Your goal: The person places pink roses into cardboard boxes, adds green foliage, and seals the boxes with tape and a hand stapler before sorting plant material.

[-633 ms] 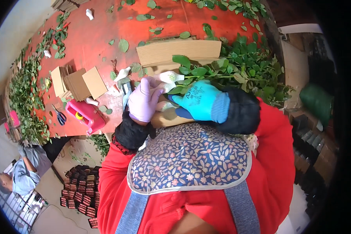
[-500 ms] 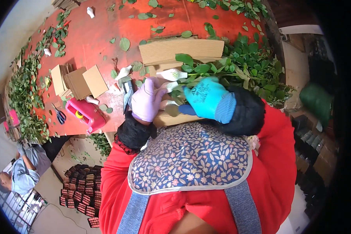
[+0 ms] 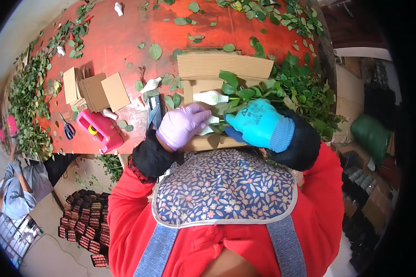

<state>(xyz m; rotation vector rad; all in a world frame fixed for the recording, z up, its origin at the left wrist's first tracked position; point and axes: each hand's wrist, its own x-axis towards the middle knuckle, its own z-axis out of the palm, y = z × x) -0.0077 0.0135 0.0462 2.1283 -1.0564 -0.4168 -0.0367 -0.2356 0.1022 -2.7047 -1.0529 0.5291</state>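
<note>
My left hand (image 3: 182, 127), in a lavender glove, is closed over the white-netted flower buds (image 3: 211, 97), its fingertips on the lower ones. Those lower buds are partly hidden under the fingers. My right hand (image 3: 259, 124), in a turquoise glove, is curled round the leafy stems (image 3: 245, 93) just right of the buds; its palm side is out of sight. Buds and stems lie on a cardboard sheet (image 3: 203, 145), whose near edge shows below my hands. Beyond them stands a corrugated cardboard strip (image 3: 224, 67).
Left of my hands are a dark flat tool (image 3: 155, 113), a pink tape dispenser (image 3: 99, 131), scissors (image 3: 68, 128) and small cardboard pieces (image 3: 94, 91). Leafy stems (image 3: 305, 92) heap at the right. Loose leaves litter the red table (image 3: 138, 27). Another person (image 3: 21, 184) works at far left.
My left hand has moved slightly right and down over the lower buds, covering more of them. The right hand stays at the stems. The whole view has shifted a little.
</note>
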